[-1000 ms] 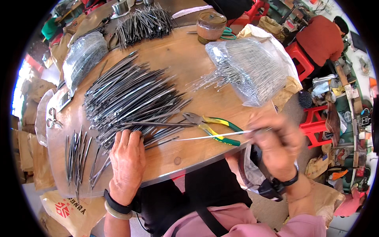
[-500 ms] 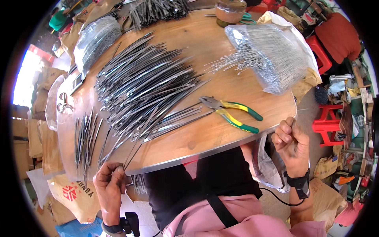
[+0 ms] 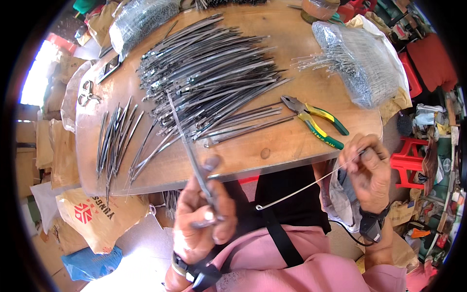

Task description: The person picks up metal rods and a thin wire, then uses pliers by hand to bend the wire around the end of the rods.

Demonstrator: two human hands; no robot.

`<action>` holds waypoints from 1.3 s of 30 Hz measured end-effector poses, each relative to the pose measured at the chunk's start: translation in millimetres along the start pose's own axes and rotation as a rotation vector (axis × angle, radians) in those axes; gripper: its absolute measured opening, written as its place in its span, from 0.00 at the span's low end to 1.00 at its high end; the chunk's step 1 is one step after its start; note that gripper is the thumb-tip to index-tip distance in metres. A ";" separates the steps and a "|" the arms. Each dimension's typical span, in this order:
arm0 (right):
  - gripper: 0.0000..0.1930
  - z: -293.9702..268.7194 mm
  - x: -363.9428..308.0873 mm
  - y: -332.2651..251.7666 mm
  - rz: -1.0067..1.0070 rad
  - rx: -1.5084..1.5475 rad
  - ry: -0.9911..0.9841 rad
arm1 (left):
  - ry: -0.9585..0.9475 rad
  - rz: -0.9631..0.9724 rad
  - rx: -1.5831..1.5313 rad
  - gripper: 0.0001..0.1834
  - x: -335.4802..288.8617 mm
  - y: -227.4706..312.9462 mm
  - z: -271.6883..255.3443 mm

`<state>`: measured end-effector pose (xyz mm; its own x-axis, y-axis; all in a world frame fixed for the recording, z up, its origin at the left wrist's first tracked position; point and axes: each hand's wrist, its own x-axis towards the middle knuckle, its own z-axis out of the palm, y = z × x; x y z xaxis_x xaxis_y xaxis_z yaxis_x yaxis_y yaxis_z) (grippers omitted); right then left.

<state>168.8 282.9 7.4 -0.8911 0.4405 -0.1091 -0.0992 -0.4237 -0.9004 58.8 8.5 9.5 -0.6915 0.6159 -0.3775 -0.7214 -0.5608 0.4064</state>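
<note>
My left hand [image 3: 197, 228], slightly blurred, is over my lap at the table's near edge. Its fingers are closed round a long flat grey metal strip [image 3: 186, 143] that points up and away over the pile. Farther right, my right hand [image 3: 370, 175] pinches one end of a thin metal wire [image 3: 307, 186], whose small looped end hangs toward my lap. Just beyond that hand lie pliers [image 3: 311, 121] with yellow and green handles, jaws apart. A big pile of dark metal strips [image 3: 209, 73] covers the table's middle, with a smaller bunch of strips [image 3: 116, 141] to its left.
On the right of the wooden table [image 3: 265, 168], a plastic bag [image 3: 360, 73] spills thin wires. Another filled bag [image 3: 146, 24] stands at the far left, near scissors [image 3: 87, 95] and a small dark device [image 3: 108, 69]. A red stool [image 3: 408, 163] stands right of the table.
My left hand has moved right and up from the table's left edge, now with a strip raised in it. A looped wire now shows in my right hand. The view has shifted.
</note>
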 end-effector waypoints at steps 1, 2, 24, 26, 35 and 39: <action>0.09 -0.9 4.7 -1.9 -0.103 -0.110 -0.023 | 0.010 -0.053 0.041 0.34 0.9 -7.4 -2.6; 0.09 -2.4 8.6 -4.3 -0.207 -0.220 -0.046 | 0.020 -0.108 0.082 0.28 1.7 -14.2 -5.4; 0.09 15.0 33.0 10.2 -0.510 -1.231 -0.753 | -0.024 -0.538 0.928 0.06 15.7 -30.5 -7.1; 0.09 13.2 33.1 15.2 -0.536 -1.250 -0.745 | -0.025 -0.554 0.896 0.06 16.6 -31.2 -6.2; 0.09 15.0 27.4 16.5 -0.481 -1.234 -0.738 | -0.151 -0.366 0.951 0.12 23.6 -14.9 -8.8; 0.07 23.1 25.3 17.4 -0.560 -1.226 -0.703 | -0.230 -0.245 0.931 0.15 33.1 -9.0 -16.3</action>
<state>134.3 268.4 -1.3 -0.9234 -0.2890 0.2528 -0.3837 0.7199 -0.5784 41.8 24.8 -20.2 -0.4314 0.8048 -0.4076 -0.4569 0.1946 0.8680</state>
